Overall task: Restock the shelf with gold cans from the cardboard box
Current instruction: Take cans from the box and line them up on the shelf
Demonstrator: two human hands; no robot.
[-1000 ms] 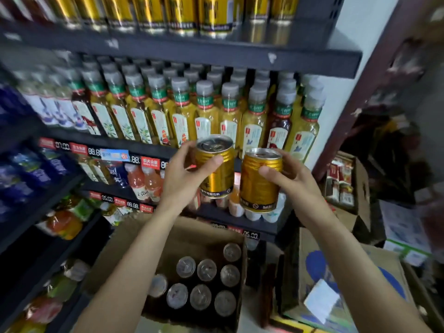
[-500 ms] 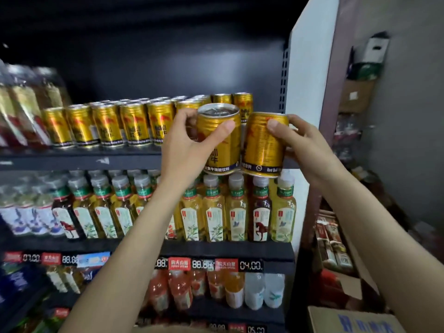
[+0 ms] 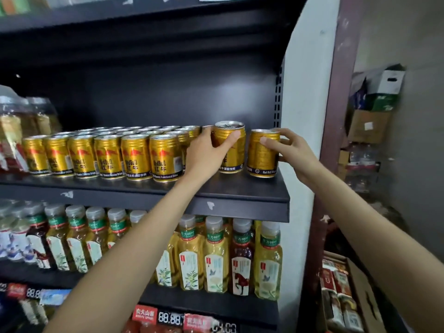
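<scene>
Both hands grip upright gold cans on the black shelf (image 3: pixel 240 188): left hand (image 3: pixel 206 152) holds one can (image 3: pixel 231 150), right hand (image 3: pixel 290 150) another (image 3: pixel 260 155), beside a can row (image 3: pixel 101 155)

Glossy gold metal cans (image 3: pixel 101 155), matt black metal shelf (image 3: pixel 240 188), clear glossy plastic bottles (image 3: pixel 215 258)

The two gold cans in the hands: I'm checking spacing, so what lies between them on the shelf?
Nothing: the head view shows a narrow bare gap of dark shelf between the left hand's can and the right hand's can.
</scene>
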